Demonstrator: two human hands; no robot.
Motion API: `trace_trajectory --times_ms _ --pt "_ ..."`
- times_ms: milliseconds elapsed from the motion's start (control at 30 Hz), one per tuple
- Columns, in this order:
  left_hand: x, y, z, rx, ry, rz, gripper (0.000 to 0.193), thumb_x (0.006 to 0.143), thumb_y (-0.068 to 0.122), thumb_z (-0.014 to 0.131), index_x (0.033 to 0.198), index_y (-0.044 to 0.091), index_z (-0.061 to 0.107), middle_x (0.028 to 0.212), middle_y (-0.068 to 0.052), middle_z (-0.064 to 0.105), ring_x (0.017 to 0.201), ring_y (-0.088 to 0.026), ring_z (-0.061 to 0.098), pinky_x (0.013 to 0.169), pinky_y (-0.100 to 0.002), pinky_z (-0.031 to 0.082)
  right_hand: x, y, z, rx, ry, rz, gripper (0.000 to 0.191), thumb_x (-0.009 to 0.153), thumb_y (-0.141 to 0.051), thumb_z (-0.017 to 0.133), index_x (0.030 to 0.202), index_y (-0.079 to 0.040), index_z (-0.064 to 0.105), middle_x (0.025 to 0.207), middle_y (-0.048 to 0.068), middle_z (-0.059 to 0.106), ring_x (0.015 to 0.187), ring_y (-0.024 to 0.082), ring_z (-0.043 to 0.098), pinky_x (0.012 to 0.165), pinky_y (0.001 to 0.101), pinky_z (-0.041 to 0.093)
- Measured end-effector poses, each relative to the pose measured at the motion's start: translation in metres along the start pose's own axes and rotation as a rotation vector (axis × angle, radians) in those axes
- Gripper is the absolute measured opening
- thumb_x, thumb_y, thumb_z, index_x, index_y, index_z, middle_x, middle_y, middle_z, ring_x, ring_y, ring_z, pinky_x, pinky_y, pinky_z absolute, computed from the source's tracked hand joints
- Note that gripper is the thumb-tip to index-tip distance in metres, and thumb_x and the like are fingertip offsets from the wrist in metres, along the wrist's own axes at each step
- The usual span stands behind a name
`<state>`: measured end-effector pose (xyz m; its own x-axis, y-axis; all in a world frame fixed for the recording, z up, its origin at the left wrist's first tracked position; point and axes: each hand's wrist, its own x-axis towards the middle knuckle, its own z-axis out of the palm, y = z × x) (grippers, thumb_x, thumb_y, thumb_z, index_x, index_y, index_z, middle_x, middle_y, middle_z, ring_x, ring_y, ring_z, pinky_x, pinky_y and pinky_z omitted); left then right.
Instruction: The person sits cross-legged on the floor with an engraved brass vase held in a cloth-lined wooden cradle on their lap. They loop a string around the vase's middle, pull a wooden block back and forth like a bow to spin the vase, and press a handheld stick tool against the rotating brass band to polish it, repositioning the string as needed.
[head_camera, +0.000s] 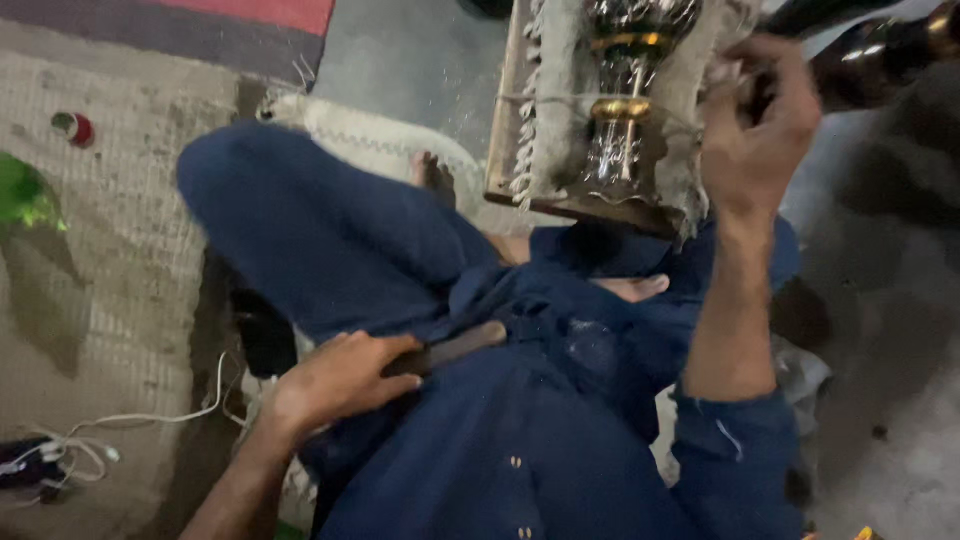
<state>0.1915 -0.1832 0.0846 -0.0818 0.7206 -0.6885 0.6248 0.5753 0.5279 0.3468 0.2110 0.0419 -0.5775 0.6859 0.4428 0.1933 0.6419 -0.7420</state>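
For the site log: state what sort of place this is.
Probably a small floor-level metalwork workshop. The person sits cross-legged on a woven mat over bare concrete, a shiny metal goblet-like piece stands on a cloth-padded wooden stand, and the left hand holds a wooden-handled tool.

Navy-blue clothing (500, 440), silver-and-gold metal piece (622, 90), beige woven mat (120, 250)

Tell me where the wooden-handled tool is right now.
In the head view, the wooden-handled tool lies across the lap, low and left of centre, gripped by the left hand on the blue trousers.
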Motion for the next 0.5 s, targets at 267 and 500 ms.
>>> trace_trajectory --times_ms 267,500 --pt "0.052 0.069 -0.048 0.214 0.755 0.532 0.075 0.088 0.029 0.078 0.152 0.005 0.044 0.132 -0.019 0.058 0.121 -0.039 0.058 0.1 -0.048 0.049 -0.026 -0.05 0.001 -0.064 -0.146 -0.057 0.025 0.101 -0.014 0.068 0.123 -0.003 0.069 0.11 0.012 0.069 0.093 0.019 0.068 0.076 0.0321 0.056" --pt "0.141 0.068 -0.107 0.327 0.875 0.688 0.083 0.076 0.016 0.079 0.149 0.002 0.043 0.145 -0.027 0.051 0.132 -0.048 0.051 0.108 -0.051 0.044 -0.029 -0.07 -0.016 -0.094 -0.349 -0.12 0.092 0.077 -0.045 0.093 0.149 -0.005 0.053 0.146 0.017 0.061 0.133 0.034 0.065 0.096 0.0428 0.063"
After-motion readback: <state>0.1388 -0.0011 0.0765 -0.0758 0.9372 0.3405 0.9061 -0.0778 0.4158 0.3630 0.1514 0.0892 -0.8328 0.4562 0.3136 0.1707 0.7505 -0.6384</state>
